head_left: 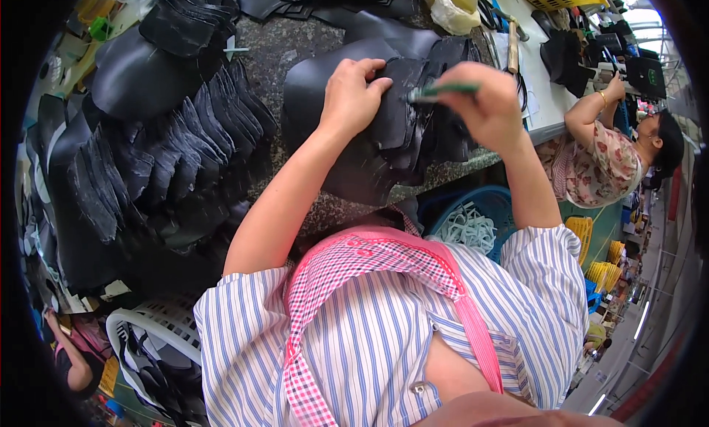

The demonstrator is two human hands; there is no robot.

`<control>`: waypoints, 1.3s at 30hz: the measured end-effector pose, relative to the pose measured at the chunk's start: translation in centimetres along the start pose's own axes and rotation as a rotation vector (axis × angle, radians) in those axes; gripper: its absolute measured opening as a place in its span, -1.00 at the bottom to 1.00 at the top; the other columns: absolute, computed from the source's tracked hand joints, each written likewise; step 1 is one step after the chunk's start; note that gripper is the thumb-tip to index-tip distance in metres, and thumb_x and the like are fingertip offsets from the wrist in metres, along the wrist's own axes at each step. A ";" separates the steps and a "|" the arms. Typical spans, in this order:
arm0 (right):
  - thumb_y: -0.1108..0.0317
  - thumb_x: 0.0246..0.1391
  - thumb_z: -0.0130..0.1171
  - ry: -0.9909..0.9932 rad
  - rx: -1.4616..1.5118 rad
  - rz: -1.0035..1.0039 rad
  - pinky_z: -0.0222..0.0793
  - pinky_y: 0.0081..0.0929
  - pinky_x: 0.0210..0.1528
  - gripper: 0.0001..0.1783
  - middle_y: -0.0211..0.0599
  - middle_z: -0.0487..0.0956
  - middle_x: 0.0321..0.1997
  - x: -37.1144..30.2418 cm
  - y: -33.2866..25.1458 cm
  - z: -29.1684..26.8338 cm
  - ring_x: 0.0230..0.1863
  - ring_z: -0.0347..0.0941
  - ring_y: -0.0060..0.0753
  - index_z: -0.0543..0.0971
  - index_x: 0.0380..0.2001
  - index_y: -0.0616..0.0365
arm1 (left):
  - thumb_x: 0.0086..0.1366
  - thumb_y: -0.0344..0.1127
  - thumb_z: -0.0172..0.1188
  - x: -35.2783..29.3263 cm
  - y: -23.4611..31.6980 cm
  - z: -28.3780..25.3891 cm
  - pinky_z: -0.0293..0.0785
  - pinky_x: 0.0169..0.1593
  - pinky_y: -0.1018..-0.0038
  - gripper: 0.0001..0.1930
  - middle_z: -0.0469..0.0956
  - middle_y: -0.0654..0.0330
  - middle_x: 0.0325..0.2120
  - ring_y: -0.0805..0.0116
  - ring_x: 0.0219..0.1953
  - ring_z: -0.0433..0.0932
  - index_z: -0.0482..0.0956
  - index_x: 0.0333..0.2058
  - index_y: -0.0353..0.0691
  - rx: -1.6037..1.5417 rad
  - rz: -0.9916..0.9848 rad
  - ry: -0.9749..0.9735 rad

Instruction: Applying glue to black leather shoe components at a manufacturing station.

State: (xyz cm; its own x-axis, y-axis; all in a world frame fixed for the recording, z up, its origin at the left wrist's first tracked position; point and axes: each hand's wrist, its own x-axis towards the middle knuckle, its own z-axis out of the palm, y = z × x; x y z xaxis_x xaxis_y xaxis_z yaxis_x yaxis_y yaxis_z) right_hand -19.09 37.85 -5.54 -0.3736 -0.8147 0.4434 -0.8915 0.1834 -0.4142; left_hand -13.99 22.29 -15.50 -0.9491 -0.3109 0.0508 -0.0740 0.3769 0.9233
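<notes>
On the stone-topped bench, my left hand (356, 94) rests on a stack of black leather-like pieces (317, 80), thumb out and fingers slightly bent. My right hand (484, 102), blurred a little, is closed round a slim green-handled brush (450, 91). Its pale tip touches or hovers just over the overlapping edges of smaller black pieces (402, 124), right of my left hand; contact is hard to tell. Whitish marks show along those edges. Part of the stack under my hands is hidden.
Fanned black pieces (185, 146) cover the bench at left. A hammer (513, 46) and a whitish tub (458, 9) lie at the far right. Below the bench edge is a blue basket (473, 224) of pale strips; a white basket (148, 331) stands lower left. A co-worker (605, 146) sits at right.
</notes>
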 end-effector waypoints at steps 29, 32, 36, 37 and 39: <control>0.48 -0.25 0.14 -0.193 0.191 -0.161 0.24 -0.58 -0.57 -0.90 -0.26 0.44 -0.60 3.3 1.0 -2.3 -0.63 0.34 -0.32 0.50 -0.53 0.14 | 0.04 -0.44 0.01 0.5 -0.1 0.5 0.30 -0.24 0.51 -0.75 0.43 0.14 -0.42 0.36 -0.36 0.41 0.33 -0.25 -0.34 -0.517 -0.182 -0.140; 0.49 -0.21 0.12 -0.089 -0.381 -0.069 0.25 -0.64 -0.52 -0.88 -0.31 0.45 -0.60 4.5 5.4 -3.3 -0.56 0.38 -0.51 0.48 -0.48 0.21 | 0.05 -0.49 -0.02 0.3 0.7 -0.3 0.31 -0.28 0.56 -0.79 0.43 0.20 -0.44 0.47 -0.40 0.40 0.34 -0.28 -0.35 -0.718 -0.217 -0.139; 0.50 -0.10 0.01 0.088 0.396 0.134 0.28 -0.67 -0.44 -0.91 -0.40 0.50 -0.46 2.6 3.2 -6.3 -0.49 0.40 -0.59 0.47 -0.44 0.21 | 0.07 -0.53 -0.06 0.6 1.6 -0.8 0.34 -0.32 0.59 -0.83 0.41 0.21 -0.45 0.50 -0.43 0.39 0.33 -0.30 -0.32 -0.874 -0.303 -0.111; 0.50 -0.14 0.03 -0.133 0.483 0.107 0.28 -0.62 -0.44 -0.89 -0.38 0.49 -0.46 2.3 1.5 -5.1 -0.48 0.41 -0.53 0.47 -0.44 0.20 | 0.09 -0.51 -0.06 1.0 0.9 -0.5 0.37 -0.33 0.58 -0.83 0.41 0.20 -0.44 0.50 -0.42 0.40 0.32 -0.29 -0.31 -0.904 -0.304 -0.120; 0.47 -0.24 0.08 -0.495 0.416 0.029 0.28 -0.53 -0.44 -0.81 -0.30 0.46 -0.48 2.1 -0.2 -1.7 -0.48 0.42 -0.36 0.47 -0.42 0.20 | 0.11 -0.51 -0.07 1.5 0.5 -1.4 0.40 -0.35 0.58 -0.83 0.42 0.17 -0.42 0.49 -0.43 0.43 0.29 -0.27 -0.29 -0.960 -0.320 -0.086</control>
State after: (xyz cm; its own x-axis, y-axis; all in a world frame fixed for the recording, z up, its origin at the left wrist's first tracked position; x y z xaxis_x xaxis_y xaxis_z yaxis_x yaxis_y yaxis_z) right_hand -20.11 37.03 -3.13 -0.1449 -0.9882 0.0497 -0.6719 0.0614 -0.7381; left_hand -14.97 20.78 -14.43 -0.9496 -0.1959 -0.2446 -0.0870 -0.5850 0.8064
